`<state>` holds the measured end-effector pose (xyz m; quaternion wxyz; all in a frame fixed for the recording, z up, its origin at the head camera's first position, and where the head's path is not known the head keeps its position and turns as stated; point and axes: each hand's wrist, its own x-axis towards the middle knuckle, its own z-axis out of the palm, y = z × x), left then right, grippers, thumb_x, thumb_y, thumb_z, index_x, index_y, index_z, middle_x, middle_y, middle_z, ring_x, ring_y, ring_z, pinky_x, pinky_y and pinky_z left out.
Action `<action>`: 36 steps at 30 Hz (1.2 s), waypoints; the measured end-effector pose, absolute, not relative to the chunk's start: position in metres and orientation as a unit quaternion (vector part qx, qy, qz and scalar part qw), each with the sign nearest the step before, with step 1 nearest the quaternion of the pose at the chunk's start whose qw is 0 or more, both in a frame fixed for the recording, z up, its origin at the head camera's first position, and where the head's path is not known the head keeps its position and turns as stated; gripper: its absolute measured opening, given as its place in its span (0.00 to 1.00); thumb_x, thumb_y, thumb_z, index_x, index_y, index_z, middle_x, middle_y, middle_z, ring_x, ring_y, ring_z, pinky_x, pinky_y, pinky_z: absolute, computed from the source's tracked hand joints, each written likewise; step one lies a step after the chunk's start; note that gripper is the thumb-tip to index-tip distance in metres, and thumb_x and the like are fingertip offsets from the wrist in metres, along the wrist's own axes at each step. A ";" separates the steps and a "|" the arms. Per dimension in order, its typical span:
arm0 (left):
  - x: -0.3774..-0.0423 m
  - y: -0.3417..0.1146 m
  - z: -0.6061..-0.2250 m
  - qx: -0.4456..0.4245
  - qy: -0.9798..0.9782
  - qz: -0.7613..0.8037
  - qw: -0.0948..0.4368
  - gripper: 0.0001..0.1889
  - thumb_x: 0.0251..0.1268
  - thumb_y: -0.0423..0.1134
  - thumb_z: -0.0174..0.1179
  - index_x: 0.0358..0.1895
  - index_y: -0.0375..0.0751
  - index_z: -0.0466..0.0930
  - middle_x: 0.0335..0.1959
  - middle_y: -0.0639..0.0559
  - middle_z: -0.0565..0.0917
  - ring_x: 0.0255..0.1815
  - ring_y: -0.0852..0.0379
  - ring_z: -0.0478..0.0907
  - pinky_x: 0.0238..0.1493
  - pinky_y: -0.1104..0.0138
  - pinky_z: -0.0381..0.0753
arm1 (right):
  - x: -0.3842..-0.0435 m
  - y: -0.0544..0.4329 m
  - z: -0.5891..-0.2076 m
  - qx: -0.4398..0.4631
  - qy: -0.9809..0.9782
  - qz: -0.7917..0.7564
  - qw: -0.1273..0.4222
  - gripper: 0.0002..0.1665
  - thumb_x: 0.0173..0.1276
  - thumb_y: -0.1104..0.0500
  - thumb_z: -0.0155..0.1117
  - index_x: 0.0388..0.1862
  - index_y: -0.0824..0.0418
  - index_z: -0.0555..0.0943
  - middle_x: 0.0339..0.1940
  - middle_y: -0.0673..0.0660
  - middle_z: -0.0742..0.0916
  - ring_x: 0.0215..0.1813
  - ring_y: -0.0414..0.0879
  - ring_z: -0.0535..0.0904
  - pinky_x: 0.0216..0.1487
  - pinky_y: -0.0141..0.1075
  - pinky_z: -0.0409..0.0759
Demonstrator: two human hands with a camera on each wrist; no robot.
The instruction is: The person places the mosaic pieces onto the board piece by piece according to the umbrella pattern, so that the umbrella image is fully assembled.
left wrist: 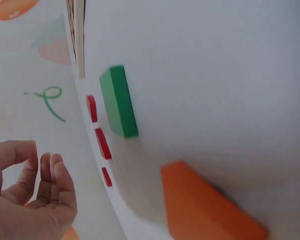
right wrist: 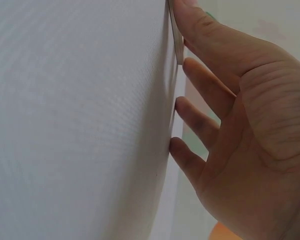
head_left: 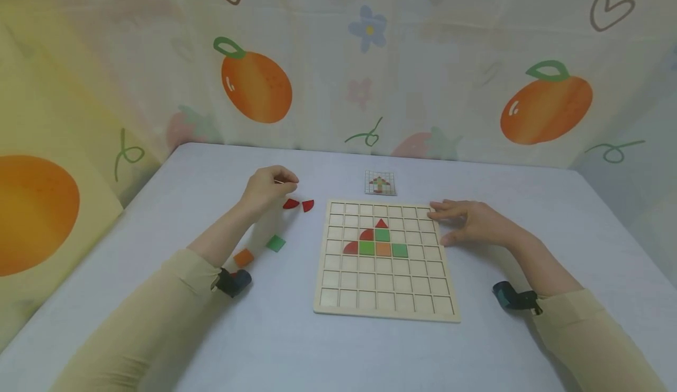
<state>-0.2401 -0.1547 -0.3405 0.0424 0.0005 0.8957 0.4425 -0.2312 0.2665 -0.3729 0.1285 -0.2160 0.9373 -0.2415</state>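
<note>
My left hand (head_left: 267,191) hovers over the table's left part, fingers bent, with a gap between thumb and fingertips in the left wrist view and nothing visible in it. Just below it lie red quarter-round pieces (head_left: 291,204); the left wrist view shows three red pieces (left wrist: 103,143). Nearer me are a green square (head_left: 276,243) and an orange square (head_left: 244,257). My right hand (head_left: 473,221) touches the right edge of a wooden grid board (head_left: 359,301), fingers extended. On the board, a red triangle (head_left: 381,224) tops a stepped group of red, green and orange pieces.
A small card (head_left: 379,183) with a coloured grid pattern lies behind the board. A white cloth covers the table (head_left: 386,357). Behind it hangs a curtain (head_left: 317,27) printed with fruit. Some red shows beneath the left wrist camera (head_left: 234,282).
</note>
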 end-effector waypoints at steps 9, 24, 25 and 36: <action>-0.248 -0.162 -0.345 -0.040 0.883 0.460 0.084 0.15 0.65 0.40 0.53 0.51 0.35 0.71 0.49 0.42 0.75 0.46 0.46 0.73 0.50 0.60 0.75 | -0.232 0.267 -0.374 -0.216 0.935 -0.249 0.130 0.44 0.39 0.36 0.73 0.58 0.48 0.76 0.67 0.50 0.70 0.72 0.56 0.55 0.66 0.58 0.52; -0.250 -0.159 -0.354 -0.042 0.917 0.372 0.137 0.15 0.57 0.35 0.61 0.47 0.34 0.75 0.40 0.44 0.76 0.33 0.54 0.71 0.33 0.71 0.74 | -0.231 0.267 -0.373 -0.220 0.935 -0.247 0.130 0.44 0.39 0.36 0.73 0.58 0.48 0.76 0.67 0.50 0.70 0.72 0.56 0.55 0.66 0.58 0.52; -0.249 -0.159 -0.354 -0.041 0.918 0.370 0.136 0.15 0.56 0.34 0.62 0.47 0.34 0.75 0.40 0.44 0.76 0.33 0.54 0.71 0.33 0.71 0.73 | -0.231 0.267 -0.373 -0.220 0.935 -0.248 0.130 0.44 0.39 0.36 0.73 0.58 0.48 0.76 0.67 0.50 0.70 0.72 0.56 0.55 0.66 0.58 0.52; -0.248 -0.157 -0.357 -0.040 0.931 0.342 0.121 0.13 0.56 0.34 0.63 0.43 0.33 0.77 0.40 0.42 0.76 0.36 0.51 0.71 0.36 0.69 0.75 | -0.231 0.267 -0.374 -0.206 0.935 -0.253 0.136 0.44 0.38 0.36 0.73 0.58 0.47 0.76 0.68 0.49 0.70 0.73 0.55 0.54 0.66 0.58 0.52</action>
